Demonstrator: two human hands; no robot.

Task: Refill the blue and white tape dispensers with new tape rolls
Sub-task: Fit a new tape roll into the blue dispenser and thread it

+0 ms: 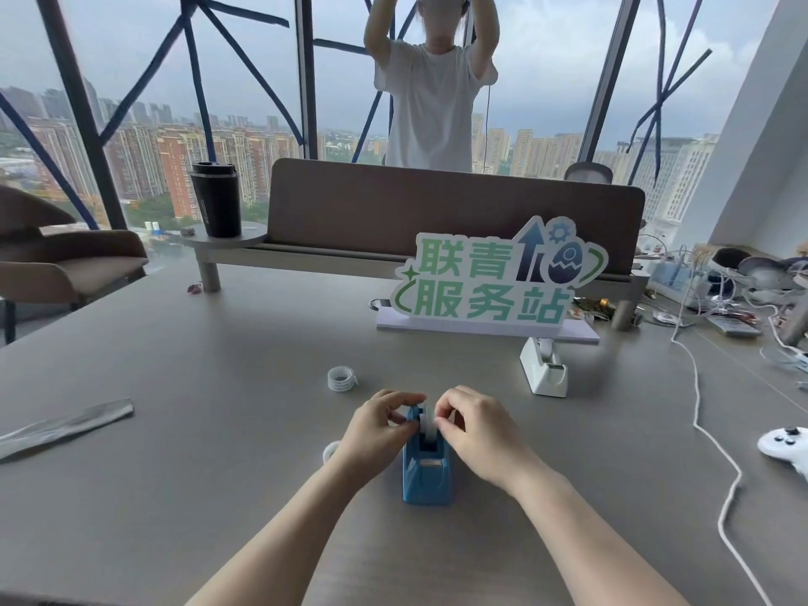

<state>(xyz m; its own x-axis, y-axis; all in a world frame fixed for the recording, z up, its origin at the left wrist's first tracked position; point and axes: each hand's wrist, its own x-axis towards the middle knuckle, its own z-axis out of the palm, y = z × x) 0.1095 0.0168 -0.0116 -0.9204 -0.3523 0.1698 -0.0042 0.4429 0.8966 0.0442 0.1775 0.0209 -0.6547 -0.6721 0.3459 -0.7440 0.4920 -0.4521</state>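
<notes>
The blue tape dispenser (426, 472) stands on the grey table (218, 430) in front of me. A tape roll (427, 424) sits in its top slot. My left hand (378, 428) pinches the roll from the left and my right hand (474, 430) pinches it from the right. The white tape dispenser (544, 367) stands farther back on the right, untouched. A stack of new tape rolls (342, 379) lies behind my left hand. Another white ring (330, 452) peeks out under my left wrist.
A green and white sign (489, 282) on a white base stands behind the dispensers. A white cord (717, 452) and a game controller (785, 446) lie at the right. A grey strip (65, 424) lies at left. A black cup (215, 199) sits on a shelf. A person stands beyond the divider.
</notes>
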